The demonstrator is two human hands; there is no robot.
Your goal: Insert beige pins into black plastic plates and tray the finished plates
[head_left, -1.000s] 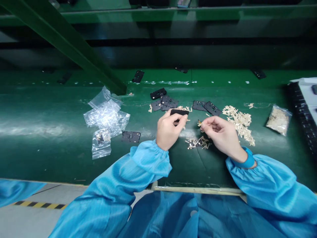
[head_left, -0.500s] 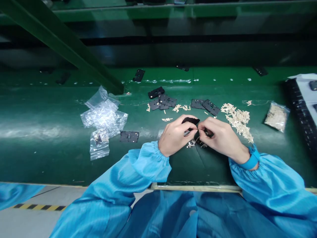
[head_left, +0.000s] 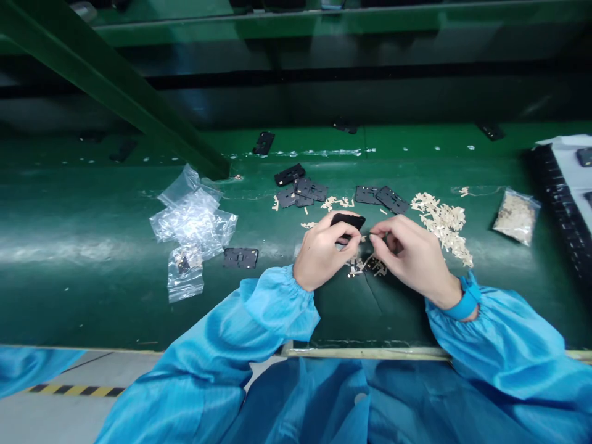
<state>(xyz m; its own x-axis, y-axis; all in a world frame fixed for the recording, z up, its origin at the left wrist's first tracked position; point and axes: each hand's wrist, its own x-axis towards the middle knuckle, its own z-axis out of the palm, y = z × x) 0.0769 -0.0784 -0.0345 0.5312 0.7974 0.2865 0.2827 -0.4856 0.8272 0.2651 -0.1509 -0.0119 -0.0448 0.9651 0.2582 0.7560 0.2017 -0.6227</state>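
Observation:
My left hand [head_left: 326,251] is closed round a black plastic plate [head_left: 350,221], which stands tilted up between thumb and fingers. A small beige piece [head_left: 362,238] shows at its fingertips. Just to the right, my right hand [head_left: 406,251] is pinched, thumb and forefinger together; whatever lies between those tips is too small to make out. A slim gap separates the two hands. Below them on the bench lies a little heap of beige and dark bits [head_left: 367,266], partly covered by the hands.
Black plates [head_left: 305,190] lie overlapped behind my hands, with two more [head_left: 392,200] nearby. A pile of beige strips [head_left: 441,222] and a bag of them [head_left: 517,217] are at right. Clear plastic bags [head_left: 194,213] and a single plate [head_left: 241,258] lie left. A green post [head_left: 139,98] slants across.
My hands have parted slightly; the right fingertips have come away from the plate in my left hand. The view has shifted a little.

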